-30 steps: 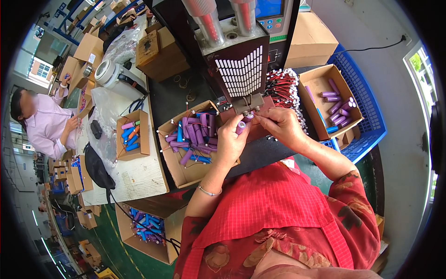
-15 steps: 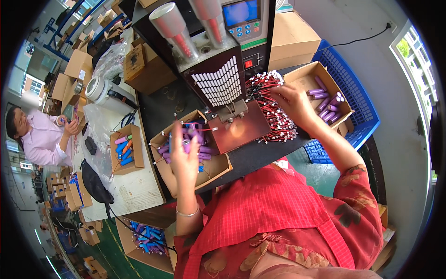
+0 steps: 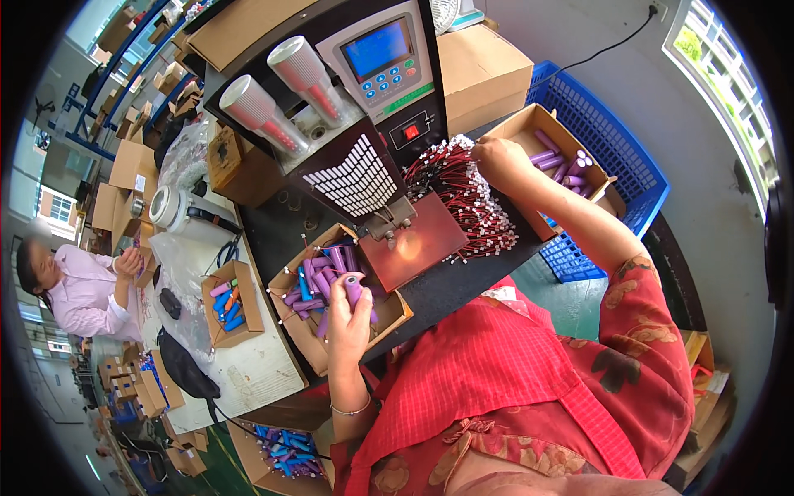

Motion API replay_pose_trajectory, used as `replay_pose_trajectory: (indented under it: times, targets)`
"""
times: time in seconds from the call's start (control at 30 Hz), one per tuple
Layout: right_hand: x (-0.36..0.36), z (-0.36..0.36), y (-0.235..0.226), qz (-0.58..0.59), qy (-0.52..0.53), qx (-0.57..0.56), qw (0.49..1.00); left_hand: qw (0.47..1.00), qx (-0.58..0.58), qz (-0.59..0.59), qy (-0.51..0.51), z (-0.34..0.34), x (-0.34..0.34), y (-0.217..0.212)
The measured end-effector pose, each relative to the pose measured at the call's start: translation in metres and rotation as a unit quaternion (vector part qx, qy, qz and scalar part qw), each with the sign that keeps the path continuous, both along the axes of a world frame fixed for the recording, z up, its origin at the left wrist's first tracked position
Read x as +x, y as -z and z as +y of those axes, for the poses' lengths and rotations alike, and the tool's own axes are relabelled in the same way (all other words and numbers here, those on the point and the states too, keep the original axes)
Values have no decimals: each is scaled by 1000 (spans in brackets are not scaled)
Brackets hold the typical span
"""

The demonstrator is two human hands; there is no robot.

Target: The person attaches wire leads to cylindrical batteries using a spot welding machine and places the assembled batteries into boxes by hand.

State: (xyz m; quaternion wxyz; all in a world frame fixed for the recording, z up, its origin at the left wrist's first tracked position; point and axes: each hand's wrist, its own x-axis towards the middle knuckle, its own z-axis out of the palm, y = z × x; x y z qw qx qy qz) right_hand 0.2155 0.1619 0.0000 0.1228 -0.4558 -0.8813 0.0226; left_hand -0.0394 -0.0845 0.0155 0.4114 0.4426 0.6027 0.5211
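Note:
My left hand [image 3: 351,312] is closed around a purple cylindrical battery cell [image 3: 354,287], held just above an open cardboard box [image 3: 318,354] filled with several purple and blue cells. My right hand [image 3: 499,159] rests on a pile of red and black wires with white connectors [image 3: 460,193], fingers pinching into the bundle; what it grips is hidden. Between my hands lies a copper-coloured plate [image 3: 413,245] under the head of a black bench machine [image 3: 357,176] with a blue screen and keypad [image 3: 379,51].
A box of purple cells [image 3: 556,159] sits in a blue plastic crate [image 3: 608,140] at the right. A smaller box of coloured cells [image 3: 226,300] lies on the white table at left. Another person in a pink top [image 3: 78,285] works at far left among cardboard boxes.
My left hand has lifted a purple cell out of the box. My right hand stays at the wire bundle, now further back on it. The view has shifted.

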Motion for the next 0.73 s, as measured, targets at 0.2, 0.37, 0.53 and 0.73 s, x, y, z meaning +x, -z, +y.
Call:
replay_pose_trajectory:
  times: [0.2, 0.37, 0.53, 0.73]
  targets:
    - [25, -34, -32, 133, -7, -56, 989, 992, 24, -68, 103, 16, 27, 0]
    - [32, -73, -47, 318, 1, -197, 927, 943, 59, -326, 30, 38, 55, 11]
    - [28, -121, -38, 383, -53, -320, 865, 904, 64, -423, -18, 52, 74, 6]
    - [21, -140, -10, 294, -134, -394, 861, 933, 63, -353, 35, 46, 70, 25]
